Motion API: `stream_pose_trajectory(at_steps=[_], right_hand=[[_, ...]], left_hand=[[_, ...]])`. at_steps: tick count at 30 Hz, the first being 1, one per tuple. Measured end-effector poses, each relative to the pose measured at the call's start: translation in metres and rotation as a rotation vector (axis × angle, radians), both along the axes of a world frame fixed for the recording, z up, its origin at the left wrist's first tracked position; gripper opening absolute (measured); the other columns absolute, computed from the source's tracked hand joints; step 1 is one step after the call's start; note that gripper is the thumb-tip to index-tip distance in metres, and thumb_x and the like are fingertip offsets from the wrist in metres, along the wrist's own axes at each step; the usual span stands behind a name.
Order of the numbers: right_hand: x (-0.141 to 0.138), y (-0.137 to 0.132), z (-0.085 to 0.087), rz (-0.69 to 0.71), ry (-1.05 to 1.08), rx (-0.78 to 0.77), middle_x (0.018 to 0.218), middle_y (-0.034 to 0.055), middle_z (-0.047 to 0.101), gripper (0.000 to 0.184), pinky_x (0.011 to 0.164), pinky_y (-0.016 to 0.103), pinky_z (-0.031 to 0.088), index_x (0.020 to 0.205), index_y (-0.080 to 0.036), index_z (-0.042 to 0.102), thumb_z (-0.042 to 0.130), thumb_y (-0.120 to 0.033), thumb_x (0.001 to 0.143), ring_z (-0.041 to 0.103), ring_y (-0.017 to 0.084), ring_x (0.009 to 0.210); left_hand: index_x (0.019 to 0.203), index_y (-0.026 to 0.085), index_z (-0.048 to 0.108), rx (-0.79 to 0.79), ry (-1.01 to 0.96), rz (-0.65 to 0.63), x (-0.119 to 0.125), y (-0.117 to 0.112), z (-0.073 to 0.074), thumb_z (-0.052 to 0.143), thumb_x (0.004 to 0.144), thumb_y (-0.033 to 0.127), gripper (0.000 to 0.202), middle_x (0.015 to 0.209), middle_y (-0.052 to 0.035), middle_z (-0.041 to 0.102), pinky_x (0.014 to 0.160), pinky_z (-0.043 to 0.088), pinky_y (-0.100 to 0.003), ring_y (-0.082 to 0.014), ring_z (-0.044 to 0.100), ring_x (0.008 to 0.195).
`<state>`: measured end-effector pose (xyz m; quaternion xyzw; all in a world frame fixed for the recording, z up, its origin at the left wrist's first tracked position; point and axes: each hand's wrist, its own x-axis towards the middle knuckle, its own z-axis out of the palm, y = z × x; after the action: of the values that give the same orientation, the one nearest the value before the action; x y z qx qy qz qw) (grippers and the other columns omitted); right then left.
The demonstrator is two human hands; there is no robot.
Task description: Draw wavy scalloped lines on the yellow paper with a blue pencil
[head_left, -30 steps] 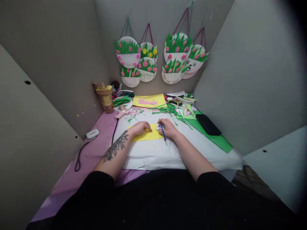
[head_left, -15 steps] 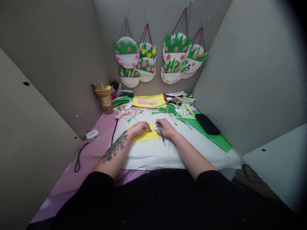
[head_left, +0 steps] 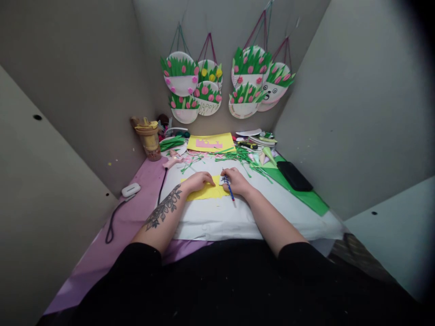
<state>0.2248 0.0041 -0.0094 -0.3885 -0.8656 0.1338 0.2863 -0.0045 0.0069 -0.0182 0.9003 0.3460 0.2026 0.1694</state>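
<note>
A yellow sheet of paper [head_left: 210, 192] with a ragged lower edge lies under both hands on the white table cover. My left hand [head_left: 201, 181] rests on its left part, fingers stretched out and slightly bent, holding nothing. At the right part of the sheet, my right hand [head_left: 236, 180] is closed around a blue pencil [head_left: 230, 192], whose reddish end points down toward me. The same fingers hold a small white piece with dark marks [head_left: 223, 180] against the paper; its exact kind is unclear.
Green paper strips [head_left: 238, 155] and pink scraps lie behind the hands, near a yellow sheet with a pink cutout [head_left: 210, 143]. A pink glue gun [head_left: 172, 161] is at left, beside a tool-filled cup [head_left: 149, 140]. A black case [head_left: 294, 176] lies right. Paper-plate flower baskets [head_left: 181, 74] hang behind.
The lower end of the pencil has swung slightly to the right in my right hand. My left hand stays in place on the yellow paper.
</note>
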Motion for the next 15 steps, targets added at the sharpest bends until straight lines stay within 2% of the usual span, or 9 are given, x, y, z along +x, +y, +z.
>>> stream_pose_trajectory(at_steps=[15], right_hand=[[0.0001,0.0004,-0.0008,0.016,-0.015,0.028,0.078,0.0038,0.055,0.034,0.076,0.032,0.042,0.092,-0.019,0.056,0.058,-0.016,0.058,0.044,0.022,0.086]], left_hand=[[0.094,0.021,0.074,0.016,-0.004,-0.011,0.0002,-0.0010,0.0016,0.041,0.065,-0.009,0.053,0.101,-0.0043,0.066,0.086,0.045,-0.024,-0.0139,0.062,0.090]])
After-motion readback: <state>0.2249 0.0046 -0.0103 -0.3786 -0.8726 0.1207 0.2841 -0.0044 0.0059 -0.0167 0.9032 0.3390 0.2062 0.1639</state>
